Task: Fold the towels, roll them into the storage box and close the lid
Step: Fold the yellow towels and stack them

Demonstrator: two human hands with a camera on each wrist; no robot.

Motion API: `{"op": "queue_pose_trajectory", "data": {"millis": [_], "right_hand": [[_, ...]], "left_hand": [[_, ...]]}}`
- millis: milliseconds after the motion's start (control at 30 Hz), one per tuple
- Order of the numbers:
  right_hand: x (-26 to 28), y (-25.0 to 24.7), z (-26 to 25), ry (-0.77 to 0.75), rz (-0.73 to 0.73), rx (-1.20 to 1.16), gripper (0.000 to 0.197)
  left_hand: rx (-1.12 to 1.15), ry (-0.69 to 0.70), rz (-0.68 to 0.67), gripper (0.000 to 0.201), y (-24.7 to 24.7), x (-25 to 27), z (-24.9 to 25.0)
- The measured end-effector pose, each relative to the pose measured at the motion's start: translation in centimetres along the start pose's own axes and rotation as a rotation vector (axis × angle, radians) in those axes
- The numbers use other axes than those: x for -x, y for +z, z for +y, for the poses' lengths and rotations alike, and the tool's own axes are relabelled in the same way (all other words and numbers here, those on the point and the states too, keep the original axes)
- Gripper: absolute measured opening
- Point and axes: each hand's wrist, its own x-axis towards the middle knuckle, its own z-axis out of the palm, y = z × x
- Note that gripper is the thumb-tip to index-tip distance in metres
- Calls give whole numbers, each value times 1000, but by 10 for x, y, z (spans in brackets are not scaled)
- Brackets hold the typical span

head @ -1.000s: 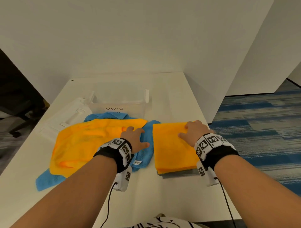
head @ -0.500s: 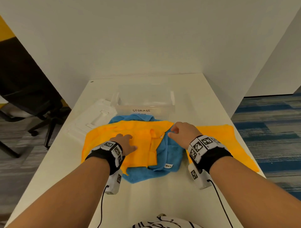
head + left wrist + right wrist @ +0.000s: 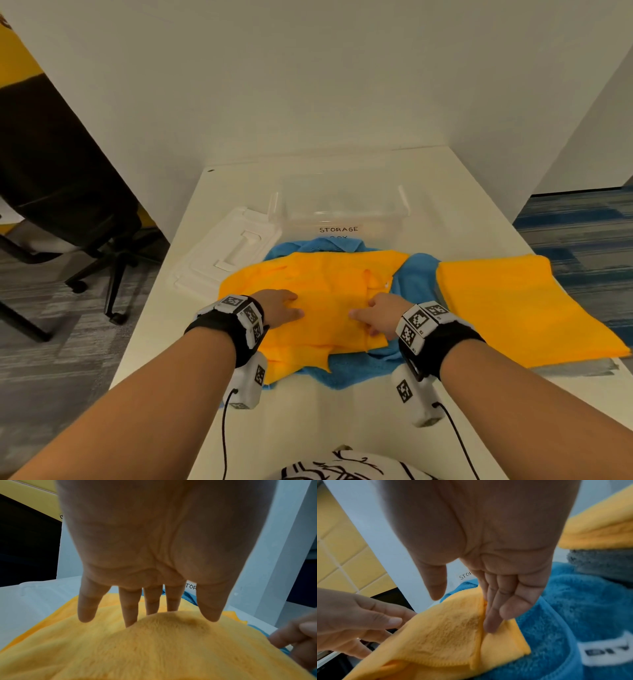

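Note:
A rumpled orange towel (image 3: 318, 291) lies on a blue towel (image 3: 418, 277) in front of the clear storage box (image 3: 339, 212), which stands without its lid. My left hand (image 3: 281, 306) rests flat on the orange towel, fingers straight (image 3: 147, 615). My right hand (image 3: 380, 315) is at the towel's right part. Its straight fingers touch a raised crease (image 3: 467, 608) and the thumb stays apart. A folded orange towel (image 3: 513, 305) lies to the right on a grey towel (image 3: 582, 368).
The white lid (image 3: 226, 250) lies left of the box on the white table (image 3: 342, 428). White walls close in the back and the right. An office chair (image 3: 102, 246) stands on the floor to the left. The folded pile reaches the table's right edge.
My right hand left the folded orange towel and came over to the rumpled one, beside my left hand. The left hand shifted left on that towel. The camera view turned left.

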Motion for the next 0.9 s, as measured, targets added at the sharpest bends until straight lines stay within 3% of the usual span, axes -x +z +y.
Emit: {"op": "queue_pose_trajectory", "data": {"millis": [200,300,400,467,567,700,900], "right_hand": [[-8,4,-14,19,91,-71,44],[-5,-2,-21,-58,191,-89,22],[0,-12,-29,-137,266,-181,44],[6,-19,-39,-217,285,-201,48],[18,-30,-55,-356,272,-228,47],[45,-48,-69,-525,214,-249,40],[75,-80,-73,-585,66,-194,20]], "left_hand": [[-7,66,-4,61,-1,-6,-10],[15,86,-1,58,-5,-10,-14],[121,90,70,50,-14,-10,-17],[333,98,126,43,-20,-8,-19],[647,131,175,37,-32,0,-19],[732,248,352,31,-55,14,-8],[860,579,250,48,-80,40,25]]}}
